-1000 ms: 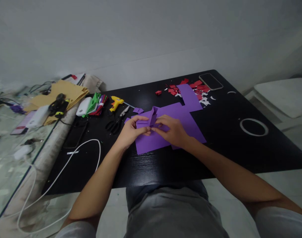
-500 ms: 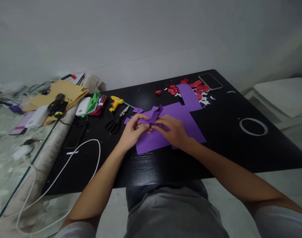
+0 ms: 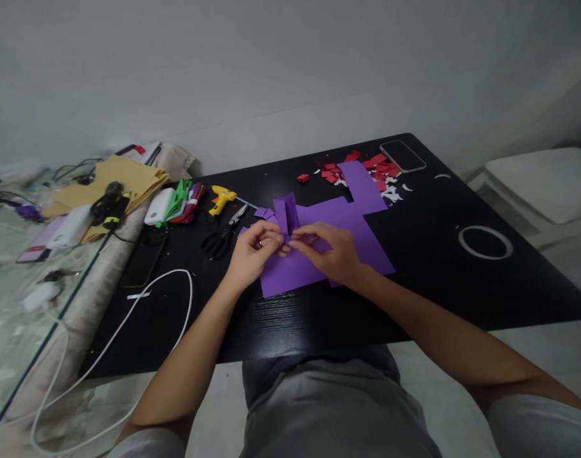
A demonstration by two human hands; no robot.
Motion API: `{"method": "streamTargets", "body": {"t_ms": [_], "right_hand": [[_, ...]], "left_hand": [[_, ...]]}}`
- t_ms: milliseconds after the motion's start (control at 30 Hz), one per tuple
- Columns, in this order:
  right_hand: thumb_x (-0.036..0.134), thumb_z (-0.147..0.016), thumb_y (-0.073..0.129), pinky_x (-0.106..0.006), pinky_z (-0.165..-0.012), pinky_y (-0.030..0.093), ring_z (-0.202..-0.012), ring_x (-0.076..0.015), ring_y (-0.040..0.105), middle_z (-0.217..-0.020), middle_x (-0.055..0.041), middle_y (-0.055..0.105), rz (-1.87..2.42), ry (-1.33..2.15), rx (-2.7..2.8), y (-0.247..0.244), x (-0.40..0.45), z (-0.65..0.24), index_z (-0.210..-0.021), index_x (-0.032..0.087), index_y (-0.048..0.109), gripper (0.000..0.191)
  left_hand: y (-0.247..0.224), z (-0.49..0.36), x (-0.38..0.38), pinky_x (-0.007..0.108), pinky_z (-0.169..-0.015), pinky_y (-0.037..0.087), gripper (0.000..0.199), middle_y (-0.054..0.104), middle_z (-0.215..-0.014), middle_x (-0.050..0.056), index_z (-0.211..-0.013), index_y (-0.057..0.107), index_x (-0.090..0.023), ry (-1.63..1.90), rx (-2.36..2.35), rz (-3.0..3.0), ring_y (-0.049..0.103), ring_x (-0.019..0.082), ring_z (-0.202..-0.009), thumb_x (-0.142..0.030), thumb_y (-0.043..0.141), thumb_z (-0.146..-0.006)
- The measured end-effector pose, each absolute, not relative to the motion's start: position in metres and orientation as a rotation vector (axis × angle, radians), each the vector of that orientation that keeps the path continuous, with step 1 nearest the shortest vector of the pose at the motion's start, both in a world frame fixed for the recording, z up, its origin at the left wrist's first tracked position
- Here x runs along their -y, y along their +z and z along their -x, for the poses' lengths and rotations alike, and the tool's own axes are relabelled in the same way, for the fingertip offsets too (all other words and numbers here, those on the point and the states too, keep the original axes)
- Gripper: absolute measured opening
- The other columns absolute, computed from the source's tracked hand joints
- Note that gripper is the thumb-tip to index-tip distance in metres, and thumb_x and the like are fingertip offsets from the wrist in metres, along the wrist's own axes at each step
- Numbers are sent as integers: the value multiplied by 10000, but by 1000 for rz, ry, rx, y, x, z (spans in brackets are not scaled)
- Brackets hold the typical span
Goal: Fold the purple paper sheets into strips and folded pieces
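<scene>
A small folded purple paper piece (image 3: 287, 215) stands up between my hands, over larger purple sheets (image 3: 367, 238) on the black table. My left hand (image 3: 256, 251) pinches its lower left edge between thumb and fingers. At its lower right, my right hand (image 3: 329, 251) grips it with thumb and forefinger. Small purple paper squares (image 3: 264, 214) lie just behind my left hand. Another purple strip (image 3: 362, 184) rests at the back of the larger sheets.
Scissors (image 3: 218, 242), a yellow glue gun (image 3: 221, 200) and green and red bundles (image 3: 180, 202) are on the left. Red scraps (image 3: 383, 166) and a phone (image 3: 403, 156) lie at the back right, a white ring (image 3: 485, 243) on the right. A white cable (image 3: 191, 299) loops at left.
The folded purple piece has turned more upright and shifted slightly left between my fingers. Both hands still hold it in nearly the same place.
</scene>
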State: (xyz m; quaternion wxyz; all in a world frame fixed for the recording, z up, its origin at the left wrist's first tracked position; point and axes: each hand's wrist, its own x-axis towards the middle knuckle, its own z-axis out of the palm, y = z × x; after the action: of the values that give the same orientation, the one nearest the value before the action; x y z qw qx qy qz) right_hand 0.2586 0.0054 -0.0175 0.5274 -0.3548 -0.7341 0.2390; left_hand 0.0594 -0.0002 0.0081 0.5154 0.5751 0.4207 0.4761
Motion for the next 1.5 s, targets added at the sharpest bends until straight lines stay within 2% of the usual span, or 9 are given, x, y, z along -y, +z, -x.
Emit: {"method": "streamTargets", "body": {"t_ms": [167,367,467,633,800,867,1100,1300,1500], "right_hand": [[323,-909,711,-341,-743,595,-785,-182,705,-868,-25,731,954,805,1505,-12,-7,-259,-917,237,656,102],[324,-736,833,-346,-672,613,-752,-184,709,-919,-12,708,977,1423,1327,-22,-22,-258,-1065,246,587,418],[351,-762,827,-375,-681,642,-744,-214,743,-812,-2,717,929,1646,1264,-23,-23,-254,-1074,242,594,404],[317,-752,823,-360,-658,655,-649,-188,727,-701,26,700,911,1624,1205,-24,-20,-251,-1000,234,622,329],[272,-719,845,-374,-731,669,-674,-181,736,-743,8,740,922,1659,1225,-27,-20,-252,-931,223,651,291],[284,-705,859,-380,-755,668,-681,-182,742,-730,20,722,953,1619,1171,-30,-19,-250,-917,220,647,307],[330,-710,842,-351,-735,624,-712,-185,735,-735,18,696,1031,1362,1188,-37,-11,-238,-909,217,595,337],[354,-711,829,-346,-770,606,-750,-168,702,-778,20,673,1000,1250,1299,-40,-10,-236,-916,234,571,350],[280,-649,824,-375,-858,624,-799,-176,717,-835,19,694,927,1413,1249,-40,-10,-236,-963,251,565,407]], "left_hand": [[7,-58,-1,300,-687,617,252,738,-725,21,-882,674,-162,1139,-1094,-1437,739,163,-647,-375,802,-837],[5,-59,-1,287,-675,587,190,714,-695,3,-875,658,-174,1145,-1096,-1492,707,146,-620,-330,765,-852],[5,-59,-1,284,-665,567,172,696,-678,-6,-874,653,-183,1135,-1102,-1528,685,143,-612,-327,747,-856],[1,-58,1,277,-641,514,123,653,-682,-16,-870,655,-194,1119,-1158,-1633,624,136,-619,-299,719,-865],[-2,-60,3,285,-698,509,80,660,-808,3,-953,637,-207,1160,-1299,-1849,628,151,-726,-244,670,-890],[0,-62,6,296,-717,496,85,633,-822,5,-900,602,-215,1255,-1365,-2000,600,160,-752,-236,681,-877],[-3,-73,12,288,-605,370,367,543,-625,-29,-680,512,-216,1147,-1596,-2103,499,140,-583,-411,716,-914],[-10,-75,11,288,-596,350,227,587,-630,-18,-702,559,-213,1150,-1676,-2043,521,152,-570,-264,674,-891],[-12,-71,9,283,-634,407,133,607,-697,-22,-777,562,-219,1183,-1617,-2058,557,153,-618,-217,629,-892]]}}
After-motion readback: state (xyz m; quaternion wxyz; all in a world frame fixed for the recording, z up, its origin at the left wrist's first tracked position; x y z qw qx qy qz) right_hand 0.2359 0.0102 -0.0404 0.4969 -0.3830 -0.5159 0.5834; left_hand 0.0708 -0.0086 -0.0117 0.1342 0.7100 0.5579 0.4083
